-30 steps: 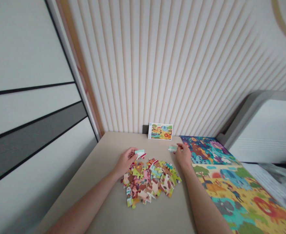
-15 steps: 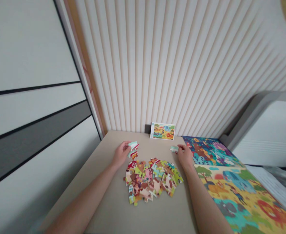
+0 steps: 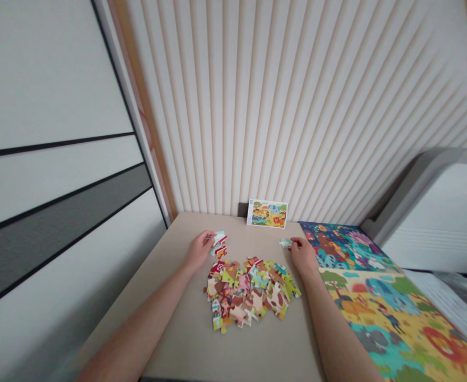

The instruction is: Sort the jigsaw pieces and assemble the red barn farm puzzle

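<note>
My left hand [image 3: 199,250] pinches a red, white and pale green puzzle piece [image 3: 219,242] just above the beige table [image 3: 185,339], left of the pile. A heap of several loose colourful puzzle pieces [image 3: 249,292] lies between my two forearms. My right hand [image 3: 302,253] is closed on a small pale green puzzle piece [image 3: 284,243] that rests on the table near the heap's far right corner.
A small reference picture card [image 3: 267,213] leans against the ribbed wall at the back. A large finished colourful puzzle [image 3: 380,297] covers the surface to the right. A white and grey cabinet front [image 3: 54,185] stands at the left.
My left hand has carried its piece to the left, away from the top of the heap. My right hand and its piece have stayed in place.
</note>
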### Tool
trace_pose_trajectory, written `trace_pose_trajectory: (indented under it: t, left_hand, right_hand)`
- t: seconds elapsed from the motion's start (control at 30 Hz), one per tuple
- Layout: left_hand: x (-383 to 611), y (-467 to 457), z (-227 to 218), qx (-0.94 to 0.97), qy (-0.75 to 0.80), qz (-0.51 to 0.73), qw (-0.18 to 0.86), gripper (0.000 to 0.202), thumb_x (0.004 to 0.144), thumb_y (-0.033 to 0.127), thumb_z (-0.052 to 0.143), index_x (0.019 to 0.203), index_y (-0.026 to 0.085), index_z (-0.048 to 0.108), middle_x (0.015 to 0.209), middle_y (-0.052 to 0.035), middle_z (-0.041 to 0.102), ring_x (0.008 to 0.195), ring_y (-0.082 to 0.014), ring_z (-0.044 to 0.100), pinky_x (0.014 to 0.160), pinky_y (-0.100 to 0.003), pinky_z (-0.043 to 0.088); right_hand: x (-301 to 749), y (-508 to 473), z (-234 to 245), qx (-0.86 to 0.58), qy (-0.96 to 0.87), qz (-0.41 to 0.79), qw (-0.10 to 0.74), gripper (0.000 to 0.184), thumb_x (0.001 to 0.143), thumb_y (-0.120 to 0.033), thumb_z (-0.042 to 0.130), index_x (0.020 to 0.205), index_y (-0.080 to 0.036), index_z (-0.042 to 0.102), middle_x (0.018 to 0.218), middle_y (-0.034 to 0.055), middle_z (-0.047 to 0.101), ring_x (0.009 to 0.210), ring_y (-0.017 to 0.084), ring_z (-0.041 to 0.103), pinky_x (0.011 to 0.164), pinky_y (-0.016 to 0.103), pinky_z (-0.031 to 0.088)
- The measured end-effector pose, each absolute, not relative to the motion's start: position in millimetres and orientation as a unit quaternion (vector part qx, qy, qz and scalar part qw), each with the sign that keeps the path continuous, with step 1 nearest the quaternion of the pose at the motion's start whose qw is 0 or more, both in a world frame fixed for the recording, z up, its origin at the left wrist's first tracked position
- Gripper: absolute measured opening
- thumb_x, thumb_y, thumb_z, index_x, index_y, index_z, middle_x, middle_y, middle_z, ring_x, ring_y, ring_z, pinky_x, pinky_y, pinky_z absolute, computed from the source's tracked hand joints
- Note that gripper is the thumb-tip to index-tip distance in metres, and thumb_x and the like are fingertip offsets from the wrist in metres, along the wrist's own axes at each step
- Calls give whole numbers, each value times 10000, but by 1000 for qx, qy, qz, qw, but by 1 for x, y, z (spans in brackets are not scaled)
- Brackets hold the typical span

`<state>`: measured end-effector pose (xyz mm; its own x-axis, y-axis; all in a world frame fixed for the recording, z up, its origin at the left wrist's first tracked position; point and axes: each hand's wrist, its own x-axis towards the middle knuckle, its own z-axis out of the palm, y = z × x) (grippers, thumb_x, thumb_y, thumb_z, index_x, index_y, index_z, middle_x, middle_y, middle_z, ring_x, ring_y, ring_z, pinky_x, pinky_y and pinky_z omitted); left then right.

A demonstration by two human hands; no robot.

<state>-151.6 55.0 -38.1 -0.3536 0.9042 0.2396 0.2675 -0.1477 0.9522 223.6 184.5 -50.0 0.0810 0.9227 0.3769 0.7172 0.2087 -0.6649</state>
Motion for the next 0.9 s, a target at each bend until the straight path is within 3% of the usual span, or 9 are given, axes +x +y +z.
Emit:
trace_pose_trajectory:
  t: [0.9]
  left_hand:
    - [-149,54,-38,514,596,547,284,369,860,463,590,1077,177,678,988,-63,738,828,-206,688,746,-305,532]
  right_hand:
    - [222,183,-48,-623,-674,115,380,335,825,-263,500,993,-190,780,932,97,769,807,230,679,723,306,470]
